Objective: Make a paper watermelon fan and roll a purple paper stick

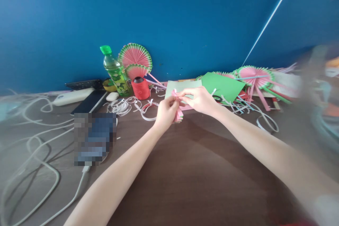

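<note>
A pleated strip of pink and green paper [179, 114] is held above the table, its folds pressed together. My left hand [166, 113] is closed round its middle, thumb on top. From the right, my right hand [197, 99] pinches the upper end of the same paper with thumb and forefinger. The fingers hide part of the folds. Just behind the hands lies a pale green sheet [185, 86], and beside it a brighter green sheet [224, 86].
Round pink-and-green paper fans [135, 56] lean on the blue wall. A green-capped bottle [115, 72] and a red thread spool [140, 89] stand at back left. White strips [120, 106] lie about. A pixelated phone [95, 139] with a cable [79, 187] is at left.
</note>
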`<state>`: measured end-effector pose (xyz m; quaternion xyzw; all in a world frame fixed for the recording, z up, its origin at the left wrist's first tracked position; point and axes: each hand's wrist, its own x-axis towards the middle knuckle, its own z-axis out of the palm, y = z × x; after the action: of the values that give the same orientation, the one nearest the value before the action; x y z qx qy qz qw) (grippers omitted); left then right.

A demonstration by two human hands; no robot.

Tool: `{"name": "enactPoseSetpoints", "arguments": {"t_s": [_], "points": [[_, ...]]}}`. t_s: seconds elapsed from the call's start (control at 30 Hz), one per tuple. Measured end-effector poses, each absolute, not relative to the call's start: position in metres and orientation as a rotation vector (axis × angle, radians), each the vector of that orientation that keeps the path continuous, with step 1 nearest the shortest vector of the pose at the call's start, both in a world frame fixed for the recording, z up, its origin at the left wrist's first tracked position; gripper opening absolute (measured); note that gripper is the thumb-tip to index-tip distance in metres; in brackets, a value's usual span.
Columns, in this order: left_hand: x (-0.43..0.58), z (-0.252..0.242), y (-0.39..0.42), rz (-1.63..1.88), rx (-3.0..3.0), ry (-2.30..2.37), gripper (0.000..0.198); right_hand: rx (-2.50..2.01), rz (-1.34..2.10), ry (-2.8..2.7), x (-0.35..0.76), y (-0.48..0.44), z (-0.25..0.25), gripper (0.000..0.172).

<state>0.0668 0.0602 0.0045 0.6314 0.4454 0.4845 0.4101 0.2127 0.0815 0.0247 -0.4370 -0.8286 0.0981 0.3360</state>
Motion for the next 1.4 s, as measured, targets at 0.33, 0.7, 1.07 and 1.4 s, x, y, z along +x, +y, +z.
{"name": "enactPoseSetpoints", "arguments": {"t_s": [0.33, 0.7, 1.07, 1.4], "points": [[0.0658, 0.0023, 0.0611, 1.202, 1.671, 1.181, 0.016, -1.085, 0.214, -2.207, 0.2119, 0.0829, 0.0218, 0.019], [0.0653, 0.0016, 0.0622, 1.217, 1.697, 1.184, 0.015, -1.042, 0.087, -2.256, 0.2113, 0.0829, 0.0195, 0.019], [0.0640, 0.0018, 0.0636, 1.222, 1.667, 1.122, 0.015, -1.015, 0.139, -2.196, 0.2103, 0.0811, 0.0206, 0.020], [0.0643, 0.0053, 0.0637, 1.206, 1.598, 1.107, 0.023, -1.055, 0.199, -2.135, 0.2140, 0.0817, 0.0249, 0.018]]}}
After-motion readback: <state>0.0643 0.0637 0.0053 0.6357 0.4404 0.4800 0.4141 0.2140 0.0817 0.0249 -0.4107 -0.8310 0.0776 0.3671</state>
